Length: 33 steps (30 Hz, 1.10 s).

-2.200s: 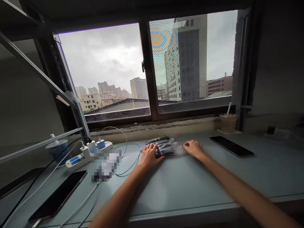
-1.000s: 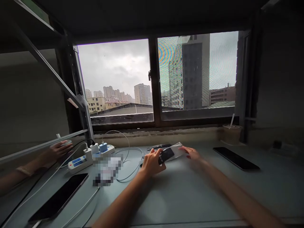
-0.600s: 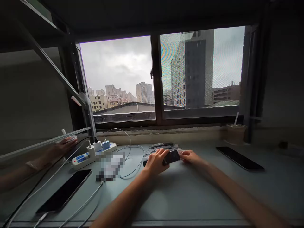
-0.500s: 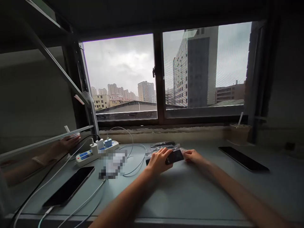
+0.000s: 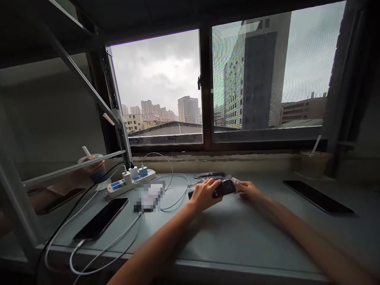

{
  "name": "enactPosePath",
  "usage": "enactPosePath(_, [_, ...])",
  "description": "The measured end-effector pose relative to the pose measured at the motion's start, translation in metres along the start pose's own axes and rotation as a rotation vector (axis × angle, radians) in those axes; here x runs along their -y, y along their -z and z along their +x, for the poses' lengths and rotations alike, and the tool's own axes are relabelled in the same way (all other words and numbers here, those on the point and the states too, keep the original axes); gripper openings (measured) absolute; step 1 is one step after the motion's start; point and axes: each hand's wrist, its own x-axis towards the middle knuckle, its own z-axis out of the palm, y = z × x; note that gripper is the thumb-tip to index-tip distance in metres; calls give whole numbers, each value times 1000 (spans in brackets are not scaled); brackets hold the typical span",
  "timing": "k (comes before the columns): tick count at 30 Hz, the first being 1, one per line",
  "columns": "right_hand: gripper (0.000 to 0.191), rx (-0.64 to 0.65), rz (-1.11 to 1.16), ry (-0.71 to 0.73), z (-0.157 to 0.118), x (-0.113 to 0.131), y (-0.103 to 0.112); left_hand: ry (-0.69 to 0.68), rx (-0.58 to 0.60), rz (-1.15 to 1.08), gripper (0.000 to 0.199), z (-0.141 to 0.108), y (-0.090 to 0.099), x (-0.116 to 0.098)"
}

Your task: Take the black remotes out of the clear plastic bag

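My left hand [image 5: 204, 194] grips a small dark item in a clear plastic bag [image 5: 225, 187], held just above the grey table [image 5: 231, 237]. My right hand [image 5: 249, 189] pinches the bag's right end. Behind them, near the window sill, lie more clear bags with dark items [image 5: 208, 176].
A phone on a cable [image 5: 101, 218] lies at the left front; a power strip with chargers [image 5: 130, 182] and white cables sit behind it. Another phone [image 5: 317, 196] lies at the right, a cup with a straw [image 5: 313, 162] beyond. Another person's hand holds a cup [image 5: 90, 164] at far left.
Both my hands lifted one bagged dark item off the pile and hold it between them. The view shifted right. The other person's hand came in and raised the cup at the left.
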Motion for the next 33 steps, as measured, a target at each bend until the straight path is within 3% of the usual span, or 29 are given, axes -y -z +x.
enactPosePath(10, [49,108,-139,2,-12,7,2,23,41,11,49,-1,0,2])
enactPosePath(26, [49,110,-211,18,-15,10,0,40,98,4,50,-1,-2,2])
enactPosePath(33, [43,110,-267,112,-18,15,-1,19,95,42,48,0,1,4])
